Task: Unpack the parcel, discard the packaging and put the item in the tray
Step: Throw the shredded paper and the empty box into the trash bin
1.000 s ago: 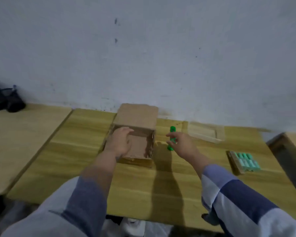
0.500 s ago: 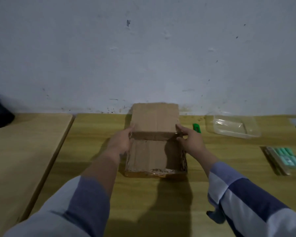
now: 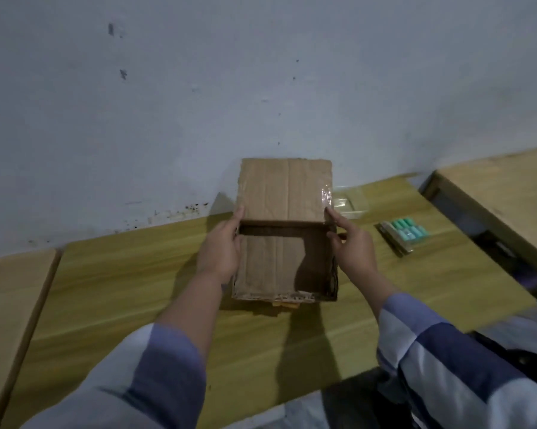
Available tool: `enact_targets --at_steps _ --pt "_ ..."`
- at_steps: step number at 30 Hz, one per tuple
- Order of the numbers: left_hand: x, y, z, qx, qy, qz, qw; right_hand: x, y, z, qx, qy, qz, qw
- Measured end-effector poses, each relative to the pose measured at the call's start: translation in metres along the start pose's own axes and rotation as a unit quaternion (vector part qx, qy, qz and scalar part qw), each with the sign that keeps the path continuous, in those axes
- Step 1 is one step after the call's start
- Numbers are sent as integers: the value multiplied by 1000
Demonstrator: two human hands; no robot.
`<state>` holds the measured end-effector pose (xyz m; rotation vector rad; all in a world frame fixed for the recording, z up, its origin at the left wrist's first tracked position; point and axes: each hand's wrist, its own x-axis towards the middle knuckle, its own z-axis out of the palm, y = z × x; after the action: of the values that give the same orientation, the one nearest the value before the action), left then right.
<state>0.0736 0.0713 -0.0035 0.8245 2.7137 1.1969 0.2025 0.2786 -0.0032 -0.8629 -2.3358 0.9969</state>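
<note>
My left hand [image 3: 222, 253] and right hand [image 3: 355, 247] clamp the open box [image 3: 284, 261] from either side.

Head view: my left fingers press the box's left wall and my right fingers its right wall, right forefinger pointing up along the raised flap [image 3: 285, 190]. The flap stands upright at the far edge, with clear tape shining at its right corner. The box sits on the table [image 3: 121, 274] near the wall; I see only bare cardboard inside. The clear tray [image 3: 349, 204] lies just behind the box to the right, partly hidden. A pack [image 3: 405, 235] of green pieces lies further right, well apart from my hands.
</note>
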Motion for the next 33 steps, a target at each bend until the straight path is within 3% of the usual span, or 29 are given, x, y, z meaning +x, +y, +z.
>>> enact_targets --at_steps 12,18,25,29,33 --pt "-84 204 189 -30 -120 119 985 -99 165 -240 -71 144 125 979" --pt "-148 277 277 -27 -204 152 967 -172 243 -324 -78 184 205 958" --pt "-203 298 343 36 -331 166 928 -248 308 -344 -68 185 292 936" --pt "-222 277 376 51 -394 165 903 -277 345 -324 -80 160 339 924" --pt "-230 233 414 78 -447 114 884 -289 386 -284 -72 108 380 916"
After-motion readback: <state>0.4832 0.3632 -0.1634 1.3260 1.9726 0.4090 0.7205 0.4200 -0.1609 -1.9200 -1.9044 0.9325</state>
